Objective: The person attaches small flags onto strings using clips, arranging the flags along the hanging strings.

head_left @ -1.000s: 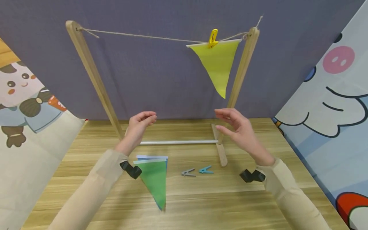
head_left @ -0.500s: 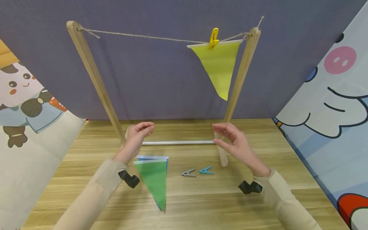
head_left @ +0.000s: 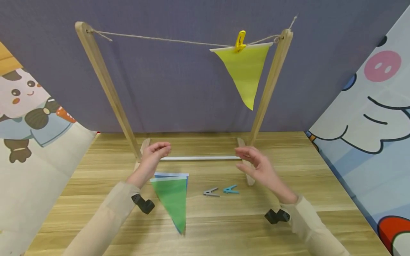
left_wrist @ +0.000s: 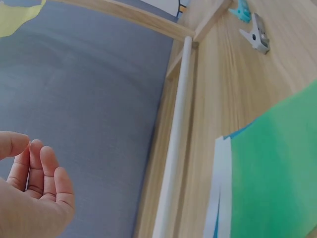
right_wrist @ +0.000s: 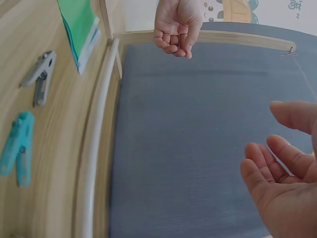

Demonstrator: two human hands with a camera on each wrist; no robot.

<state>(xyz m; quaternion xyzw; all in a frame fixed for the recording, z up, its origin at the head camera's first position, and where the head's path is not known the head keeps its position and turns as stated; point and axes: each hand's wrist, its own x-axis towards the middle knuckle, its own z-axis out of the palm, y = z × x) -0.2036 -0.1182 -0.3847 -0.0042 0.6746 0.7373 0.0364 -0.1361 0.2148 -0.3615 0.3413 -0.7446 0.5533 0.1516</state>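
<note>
My left hand [head_left: 150,160] hovers above the table near the left post, holding nothing, its fingers loosely bent. Across from it my right hand [head_left: 259,169] hangs in the air by the right post, thumb apart from the fingers, also with nothing in it. Below and between them lie a grey clothespin [head_left: 211,192] and a blue clothespin [head_left: 231,189]. A green triangular flag [head_left: 173,195] with a white top strip lies over a blue flag [head_left: 169,174], nearest my left hand. A yellow flag [head_left: 245,71] hangs from the string, clipped by a yellow clothespin [head_left: 240,41].
A wooden frame stands at the back, with a left post [head_left: 105,81], a right post [head_left: 272,83] and a white rod [head_left: 198,158] low between them. A string [head_left: 160,38] joins the post tops. Behind rises a grey partition [head_left: 179,89]; printed cloths flank the table [head_left: 217,227].
Both hands have come down and a little toward me from in front of the posts. The flags and clothespins have stayed in place.
</note>
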